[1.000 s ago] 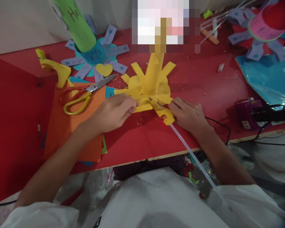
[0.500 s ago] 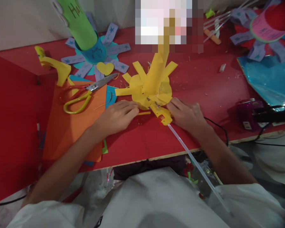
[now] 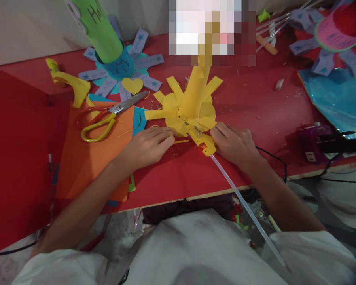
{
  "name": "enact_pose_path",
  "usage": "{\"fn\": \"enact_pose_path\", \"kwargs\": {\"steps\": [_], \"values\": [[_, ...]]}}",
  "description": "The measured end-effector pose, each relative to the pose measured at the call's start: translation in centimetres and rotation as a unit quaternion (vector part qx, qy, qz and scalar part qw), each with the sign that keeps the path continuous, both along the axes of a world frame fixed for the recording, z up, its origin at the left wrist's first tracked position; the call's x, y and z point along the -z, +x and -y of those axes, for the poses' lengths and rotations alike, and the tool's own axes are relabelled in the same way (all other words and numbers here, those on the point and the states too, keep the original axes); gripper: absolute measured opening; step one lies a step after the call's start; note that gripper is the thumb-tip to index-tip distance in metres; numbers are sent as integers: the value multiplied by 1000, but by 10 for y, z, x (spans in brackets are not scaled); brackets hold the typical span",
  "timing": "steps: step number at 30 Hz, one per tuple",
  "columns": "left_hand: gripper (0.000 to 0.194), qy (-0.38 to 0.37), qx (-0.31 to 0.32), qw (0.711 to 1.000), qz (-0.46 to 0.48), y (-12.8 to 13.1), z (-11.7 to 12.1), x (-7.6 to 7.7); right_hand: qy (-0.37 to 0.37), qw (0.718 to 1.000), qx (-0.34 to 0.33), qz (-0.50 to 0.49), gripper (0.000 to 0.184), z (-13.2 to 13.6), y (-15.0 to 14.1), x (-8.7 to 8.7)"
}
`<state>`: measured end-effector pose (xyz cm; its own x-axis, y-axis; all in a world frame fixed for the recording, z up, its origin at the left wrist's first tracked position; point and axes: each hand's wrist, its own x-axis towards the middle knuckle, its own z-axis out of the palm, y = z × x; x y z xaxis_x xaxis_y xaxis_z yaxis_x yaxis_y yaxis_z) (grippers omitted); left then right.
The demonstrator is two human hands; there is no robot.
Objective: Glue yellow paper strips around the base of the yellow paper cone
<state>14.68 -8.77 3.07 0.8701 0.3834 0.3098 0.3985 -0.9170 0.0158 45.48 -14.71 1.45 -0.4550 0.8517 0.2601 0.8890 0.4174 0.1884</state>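
In the middle of the table stands a yellow paper flower [image 3: 170, 113], with strip petals around a scalloped base and an upright rolled paper tube [image 3: 192, 95]. My left hand [image 3: 151, 146] is closed at the base's near left edge, fingertips on the paper; a thin yellow paper strip [image 3: 181, 141] lies beside them. My right hand [image 3: 234, 142] is curled around the handle side of a yellow hot glue gun [image 3: 203, 142], its grip hidden by my fingers. The nozzle points at the flower's base, and a long clear glue stick [image 3: 243, 204] sticks out behind.
Scissors [image 3: 101, 126] lie on orange paper [image 3: 91, 158] at left. Behind them are a yellow heart [image 3: 132, 85], a tape dispenser [image 3: 74, 85] and a green tube [image 3: 105, 43] on a blue flower. A pink ring [image 3: 329, 37], blue plastic [image 3: 341, 103] and purple power socket [image 3: 311, 142] are right.
The view has shifted very slightly. Both hands, the glue gun and the yellow flower keep practically the same positions.
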Motion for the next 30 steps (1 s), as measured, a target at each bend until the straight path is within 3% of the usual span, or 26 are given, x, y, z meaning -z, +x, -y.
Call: {"fn": "enact_pose_path", "kwargs": {"steps": [8, 15, 20, 24, 30], "values": [[31, -20, -6, 1000, 4, 0, -1, 0, -21, 999, 22, -37, 28, 6, 11, 4], [26, 16, -1, 1000, 1, 1, -1, -2, -7, 999, -24, -29, 14, 4, 4, 0], [28, -31, -11, 999, 15, 0, 0, 3, -31, 999, -25, -37, 12, 1, -3, -5], [29, -34, -13, 999, 8, 0, 0, 2, -41, 999, -19, -21, 23, -1, -8, -7], [28, -9, -6, 1000, 4, 1, 0, 0, -34, 999, -2, -1, 25, -1, -5, -2]]}}
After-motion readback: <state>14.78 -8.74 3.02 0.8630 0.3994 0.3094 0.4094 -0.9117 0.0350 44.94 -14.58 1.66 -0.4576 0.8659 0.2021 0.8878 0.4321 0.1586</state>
